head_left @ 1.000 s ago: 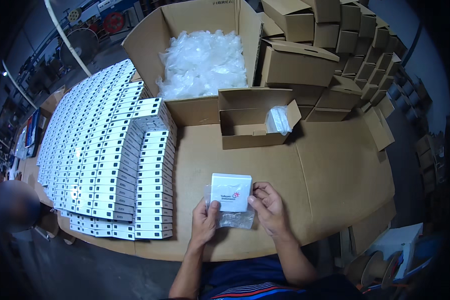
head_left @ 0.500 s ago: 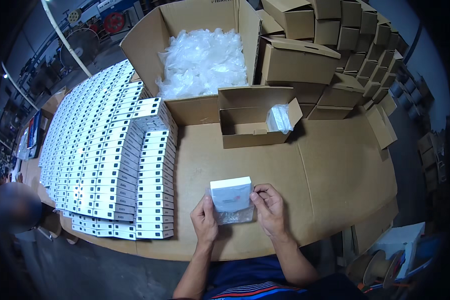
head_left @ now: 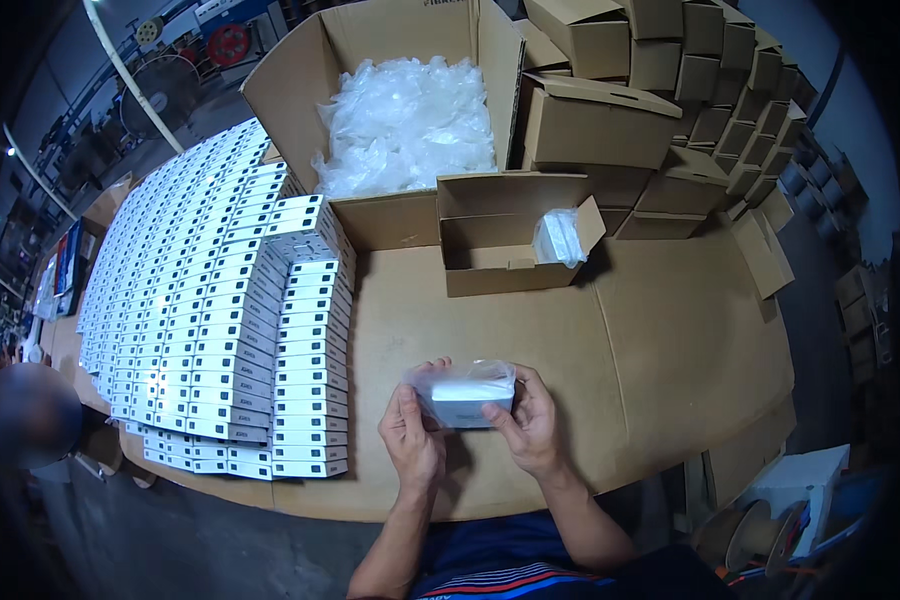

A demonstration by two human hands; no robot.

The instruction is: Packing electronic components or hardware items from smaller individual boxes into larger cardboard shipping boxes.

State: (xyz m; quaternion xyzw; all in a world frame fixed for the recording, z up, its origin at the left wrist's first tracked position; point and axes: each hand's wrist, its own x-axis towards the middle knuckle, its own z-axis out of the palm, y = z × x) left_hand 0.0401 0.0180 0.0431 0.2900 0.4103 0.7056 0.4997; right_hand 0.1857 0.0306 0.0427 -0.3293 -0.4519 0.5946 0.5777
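A small white box (head_left: 470, 410) inside a clear plastic bag (head_left: 492, 370) is held between my two hands above the cardboard-covered table. My left hand (head_left: 413, 435) grips the bag and the box's left end, thumb on the near side. My right hand (head_left: 530, 425) closes around the right end, its thumb pressed on the box's near face. Loose plastic stands up along the far edge of the box. Beyond my hands, an open cardboard carton (head_left: 500, 280) holds some bagged white boxes (head_left: 560, 238) at its right end.
Tall stacks of white boxes (head_left: 240, 330) fill the table's left side. Behind stands a big carton (head_left: 285, 85) full of clear plastic bags (head_left: 410, 125). Brown cartons (head_left: 600, 125) are piled at the back right. Another person (head_left: 30, 415) is at the far left.
The bagged box has tilted, so its flat face is now foreshortened, and the loose plastic has swung from the near side to the far side. My right thumb has moved onto the box.
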